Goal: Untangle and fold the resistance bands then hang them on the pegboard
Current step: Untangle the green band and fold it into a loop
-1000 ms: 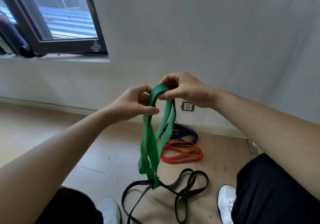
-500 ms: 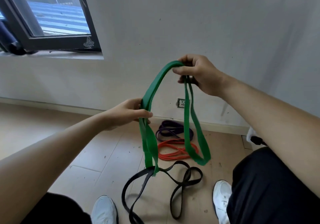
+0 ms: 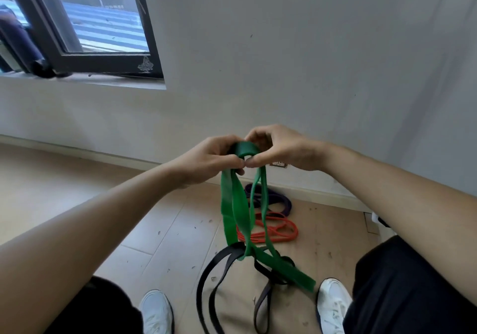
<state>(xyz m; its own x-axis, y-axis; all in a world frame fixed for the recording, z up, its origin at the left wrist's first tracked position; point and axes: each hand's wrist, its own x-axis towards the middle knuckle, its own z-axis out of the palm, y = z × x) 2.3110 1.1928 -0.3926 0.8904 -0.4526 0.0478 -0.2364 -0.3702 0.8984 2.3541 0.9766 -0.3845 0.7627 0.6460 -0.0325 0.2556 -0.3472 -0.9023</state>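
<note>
Nearest, the black band (image 3: pixel 229 252) sprawls on the floor (image 3: pixel 165 230); above it the left hand (image 3: pixel 206 160) and right hand (image 3: pixel 284 150) meet, both pinching the green band (image 3: pixel 236 212) at its top fold, seemingly to gather its hanging loops; beyond, the orange band (image 3: pixel 284 233) and purple band (image 3: pixel 281 199) wait by the wall (image 3: pixel 309 75).

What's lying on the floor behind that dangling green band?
An orange band and, farther back, a purple band lie on the floor; the green band hides part of each. A black band lies nearer, its middle crossed by the green loops.
</note>
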